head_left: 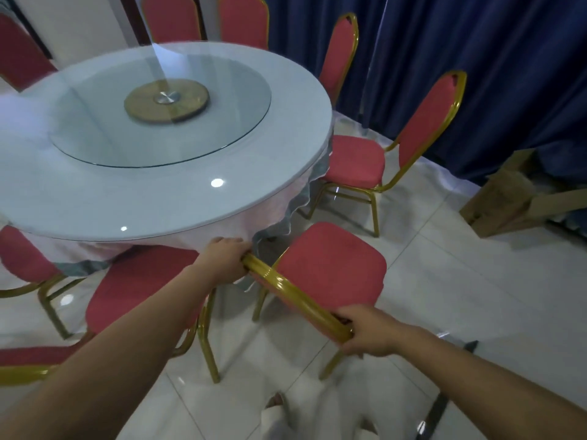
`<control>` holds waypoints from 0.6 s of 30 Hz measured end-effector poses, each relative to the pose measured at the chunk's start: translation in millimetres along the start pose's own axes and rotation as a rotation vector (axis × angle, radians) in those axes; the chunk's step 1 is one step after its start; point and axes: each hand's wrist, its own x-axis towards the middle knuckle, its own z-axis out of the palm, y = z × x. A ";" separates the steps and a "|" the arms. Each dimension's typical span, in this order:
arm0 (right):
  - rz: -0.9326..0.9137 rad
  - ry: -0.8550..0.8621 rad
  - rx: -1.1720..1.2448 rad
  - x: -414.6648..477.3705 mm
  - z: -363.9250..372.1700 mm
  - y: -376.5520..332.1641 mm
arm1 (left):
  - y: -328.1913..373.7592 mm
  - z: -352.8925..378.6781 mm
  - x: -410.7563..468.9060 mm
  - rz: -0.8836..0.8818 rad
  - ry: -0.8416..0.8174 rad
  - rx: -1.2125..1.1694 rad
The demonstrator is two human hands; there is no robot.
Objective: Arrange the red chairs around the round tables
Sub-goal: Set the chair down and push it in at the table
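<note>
A red chair (pixel 330 265) with a gold frame stands at the near right of the round table (pixel 178 198), its seat pointing toward the tablecloth. I hold its backrest top from behind: my left hand (pixel 222 260) grips the left end of the gold rail, my right hand (pixel 368 333) grips the right end. Several other red chairs ring the table, one (pixel 355 163) at the right with its back to the curtain, one (pixel 143 287) just left of the held chair. A glass turntable (pixel 158 112) lies on the table.
A dark blue curtain (pixel 476 74) hangs along the right. A cardboard box (pixel 508 198) stands on the tiled floor at the far right. More red chairs (pixel 241 20) stand behind the table, and one (pixel 22 265) at the near left.
</note>
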 end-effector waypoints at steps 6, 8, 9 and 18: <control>0.021 -0.090 -0.158 -31.3 -88.6 79.7 | 92.4 14.9 -32.5 -0.118 -0.018 -0.121; 0.074 -0.025 -0.225 -42.0 -120.7 119.5 | 136.0 27.3 -45.9 -0.137 -0.023 -0.166; 0.108 0.042 -0.161 -47.2 -135.3 141.0 | 158.7 33.5 -50.3 -0.123 -0.034 -0.173; 0.080 0.736 0.872 -67.2 -69.5 182.4 | 283.0 64.2 -31.5 -0.062 -0.245 -0.554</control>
